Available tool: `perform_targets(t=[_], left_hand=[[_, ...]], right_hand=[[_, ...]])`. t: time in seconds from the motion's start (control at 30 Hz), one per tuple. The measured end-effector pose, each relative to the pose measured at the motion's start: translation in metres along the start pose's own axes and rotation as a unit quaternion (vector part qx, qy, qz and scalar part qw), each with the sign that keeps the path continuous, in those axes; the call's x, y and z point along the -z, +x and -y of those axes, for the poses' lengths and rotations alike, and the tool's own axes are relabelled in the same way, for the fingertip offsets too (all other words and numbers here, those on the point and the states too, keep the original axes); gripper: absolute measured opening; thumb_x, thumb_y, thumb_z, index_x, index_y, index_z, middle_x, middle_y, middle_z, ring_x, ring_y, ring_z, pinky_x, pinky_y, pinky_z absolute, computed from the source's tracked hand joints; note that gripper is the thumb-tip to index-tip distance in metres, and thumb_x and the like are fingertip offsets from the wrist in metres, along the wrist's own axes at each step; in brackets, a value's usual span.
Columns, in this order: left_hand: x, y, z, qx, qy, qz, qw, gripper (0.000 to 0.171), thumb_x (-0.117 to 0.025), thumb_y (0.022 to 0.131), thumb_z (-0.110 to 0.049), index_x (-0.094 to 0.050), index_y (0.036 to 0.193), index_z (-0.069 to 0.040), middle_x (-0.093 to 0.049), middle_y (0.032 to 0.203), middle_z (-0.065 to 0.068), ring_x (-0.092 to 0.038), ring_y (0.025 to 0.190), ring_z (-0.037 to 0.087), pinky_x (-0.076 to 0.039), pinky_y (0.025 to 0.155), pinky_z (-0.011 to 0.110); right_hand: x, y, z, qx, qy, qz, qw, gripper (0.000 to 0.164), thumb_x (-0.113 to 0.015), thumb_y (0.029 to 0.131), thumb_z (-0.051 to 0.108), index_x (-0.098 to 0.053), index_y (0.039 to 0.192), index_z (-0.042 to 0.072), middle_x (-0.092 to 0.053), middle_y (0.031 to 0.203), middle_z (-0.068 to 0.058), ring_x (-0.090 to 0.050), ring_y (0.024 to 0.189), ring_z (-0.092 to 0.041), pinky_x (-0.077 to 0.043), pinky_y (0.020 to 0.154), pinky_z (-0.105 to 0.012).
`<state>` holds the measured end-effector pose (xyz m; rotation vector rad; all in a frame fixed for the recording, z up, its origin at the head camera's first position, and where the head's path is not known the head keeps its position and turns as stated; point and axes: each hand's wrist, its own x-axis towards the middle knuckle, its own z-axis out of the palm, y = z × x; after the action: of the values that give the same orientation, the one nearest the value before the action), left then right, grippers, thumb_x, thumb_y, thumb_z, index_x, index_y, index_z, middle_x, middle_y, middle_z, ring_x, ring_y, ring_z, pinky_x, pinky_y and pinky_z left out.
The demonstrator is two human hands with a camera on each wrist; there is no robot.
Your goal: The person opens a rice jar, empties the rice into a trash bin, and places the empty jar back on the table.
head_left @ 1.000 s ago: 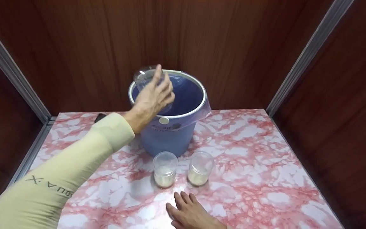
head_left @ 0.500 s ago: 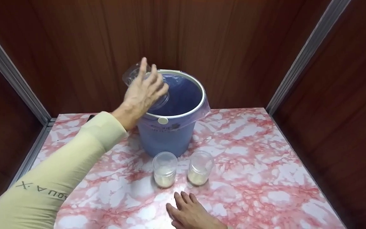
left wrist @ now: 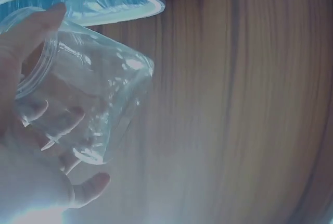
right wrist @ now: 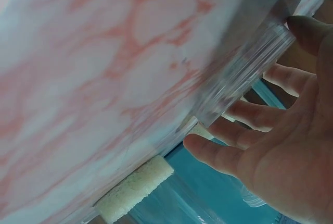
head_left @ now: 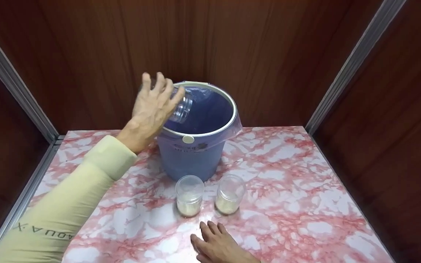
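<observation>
Held between my left thumb and fingers, a clear plastic jar [head_left: 184,109] tilts over the left rim of a blue bin [head_left: 192,160]. The jar's threaded mouth points into the bin. In the left wrist view the see-through jar [left wrist: 104,88] shows no visible contents, and my left hand [left wrist: 31,166] grips it near the mouth. My right hand [head_left: 219,244] lies low at the front, fingers spread and relaxed, apart from two upright clear jars [head_left: 189,206] with pale contents. Beside its fingers in the right wrist view runs a clear strip [right wrist: 250,73] I cannot identify.
A purple-tinted bag [head_left: 234,128] lines the bin and hangs over its white rim. The pink-and-white marbled table [head_left: 287,190] is enclosed by dark wood panels [head_left: 261,54] with metal corner posts [head_left: 356,65]. The second jar [head_left: 228,204] stands right of the first.
My left hand has moved leftward and slightly toward me, tipping the jar nearer to horizontal. A small dark object on the table is now hidden. My right hand has stayed put.
</observation>
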<state>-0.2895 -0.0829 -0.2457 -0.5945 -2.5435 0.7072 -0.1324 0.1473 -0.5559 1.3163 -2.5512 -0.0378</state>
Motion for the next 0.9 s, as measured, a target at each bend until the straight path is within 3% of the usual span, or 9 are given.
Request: perform_targets(t=[0.17, 0.27, 0.37, 0.47, 0.57, 0.73, 0.9], left_hand=[[-0.001, -0.008, 0.01, 0.053, -0.071, -0.017, 0.9959, 0.089, -0.074, 0.072, -0.031, -0.023, 0.142, -0.011, -0.038, 0.135, 0.022, -0.028, 0.126, 0.044, -0.028, 0.092, 0.058], [-0.003, -0.015, 0.016, 0.08, -0.104, -0.04, 0.9906, 0.095, -0.076, 0.069, -0.046, -0.025, 0.14, -0.01, -0.043, 0.128, 0.021, -0.034, 0.119, 0.041, -0.033, 0.085, 0.055], [-0.008, -0.025, 0.019, 0.109, -0.134, -0.079, 0.9818, 0.095, -0.076, 0.066, -0.052, -0.029, 0.136, -0.008, -0.048, 0.12, 0.02, -0.04, 0.11, 0.04, -0.036, 0.078, 0.052], [-0.013, -0.035, 0.021, 0.144, -0.171, -0.114, 0.968, 0.095, -0.076, 0.065, -0.055, -0.03, 0.134, -0.007, -0.05, 0.116, 0.02, -0.044, 0.105, 0.04, -0.038, 0.074, 0.051], [-0.02, -0.048, 0.022, 0.183, -0.225, -0.139, 0.947, 0.097, -0.075, 0.065, -0.056, -0.03, 0.133, -0.005, -0.051, 0.117, 0.021, -0.047, 0.102, 0.041, -0.039, 0.074, 0.051], [-0.032, -0.069, 0.019, 0.237, -0.315, -0.188, 0.8997, 0.097, -0.078, 0.062, -0.056, -0.033, 0.131, -0.005, -0.052, 0.114, 0.024, -0.049, 0.096, 0.041, -0.042, 0.073, 0.053], [-0.046, -0.091, 0.012, 0.282, -0.383, -0.199, 0.8567, 0.098, -0.076, 0.061, -0.06, -0.035, 0.132, -0.007, -0.052, 0.116, 0.022, -0.047, 0.098, 0.039, -0.04, 0.078, 0.051]], right_hand=[[0.002, -0.001, -0.001, -0.008, 0.028, 0.027, 0.999, 0.045, -0.056, 0.085, 0.045, -0.049, 0.123, 0.023, -0.047, 0.125, -0.015, -0.05, 0.109, -0.034, -0.048, 0.078, -0.047], [0.003, -0.001, -0.001, -0.006, 0.033, 0.028, 0.999, 0.046, -0.057, 0.084, 0.046, -0.048, 0.123, 0.024, -0.047, 0.125, -0.015, -0.05, 0.109, -0.034, -0.048, 0.078, -0.048], [0.003, -0.001, -0.002, -0.001, 0.034, 0.009, 0.999, 0.046, -0.057, 0.083, 0.048, -0.051, 0.121, 0.023, -0.049, 0.12, -0.013, -0.052, 0.105, -0.032, -0.046, 0.076, -0.044], [0.006, -0.001, -0.005, -0.001, 0.037, 0.007, 0.999, 0.045, -0.053, 0.085, 0.052, -0.051, 0.12, 0.024, -0.049, 0.114, -0.009, -0.05, 0.099, -0.026, -0.044, 0.073, -0.039], [0.01, 0.0, -0.008, -0.011, 0.047, 0.019, 0.999, 0.046, -0.05, 0.087, 0.054, -0.05, 0.123, 0.024, -0.048, 0.112, -0.006, -0.048, 0.098, -0.023, -0.042, 0.075, -0.039], [0.02, 0.002, -0.019, -0.02, 0.049, 0.016, 0.998, 0.049, -0.049, 0.09, 0.047, -0.049, 0.13, 0.018, -0.053, 0.119, -0.011, -0.051, 0.107, -0.028, -0.045, 0.087, -0.044], [0.032, 0.008, -0.032, -0.022, 0.07, -0.01, 0.997, 0.046, -0.051, 0.092, 0.041, -0.052, 0.128, 0.013, -0.058, 0.116, -0.013, -0.057, 0.104, -0.026, -0.049, 0.084, -0.039]])
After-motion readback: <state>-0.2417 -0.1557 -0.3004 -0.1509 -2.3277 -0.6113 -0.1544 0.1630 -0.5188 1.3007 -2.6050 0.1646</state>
